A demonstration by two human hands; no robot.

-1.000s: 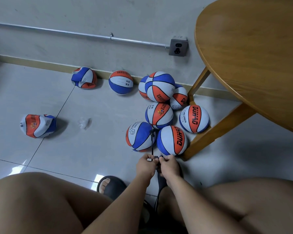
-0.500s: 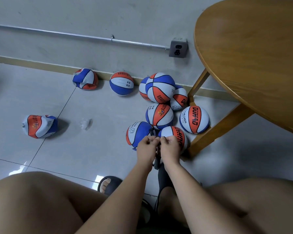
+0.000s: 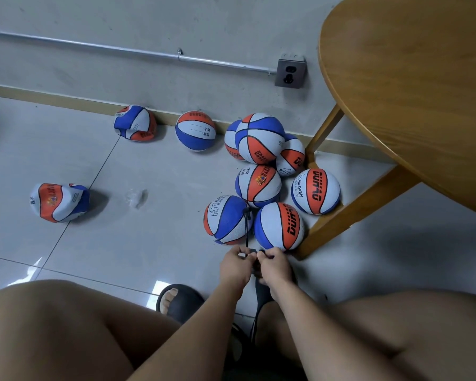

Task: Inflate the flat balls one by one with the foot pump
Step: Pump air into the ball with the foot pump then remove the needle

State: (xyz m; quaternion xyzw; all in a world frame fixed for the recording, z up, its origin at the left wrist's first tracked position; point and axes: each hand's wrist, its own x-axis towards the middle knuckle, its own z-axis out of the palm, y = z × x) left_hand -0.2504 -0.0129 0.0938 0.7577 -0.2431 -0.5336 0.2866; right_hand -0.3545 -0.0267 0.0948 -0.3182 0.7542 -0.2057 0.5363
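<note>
Well off to the left of your fingers (image 3: 241, 250), a crumpled flat ball (image 3: 59, 202) lies alone on the floor tiles (image 3: 154, 243). Farther out, still left of them, a second flat ball (image 3: 135, 122) sits against the foot of the wall, with a round ball (image 3: 195, 130) near it. Nearer you, just left of your fingers, a black sandal (image 3: 182, 299) shows on your foot.

Just beyond your fingers, a blue-and-white ball (image 3: 226, 220) has the black hose (image 3: 247, 229) joined to its upper right side, and the hose runs straight back to your hands. Your left hand (image 3: 235, 264) and right hand (image 3: 275, 264) meet low over the floor, both sets of fingers curled and pinching the hose's near end between them. You cannot tell what the dark shape beneath them is.

Beyond your fingers and to their right, a cluster of inflated balls (image 3: 259, 185) reaches the desk leg (image 3: 355, 213), with one ball stacked on top. The wooden desk (image 3: 410, 92) overhangs at far right.
</note>
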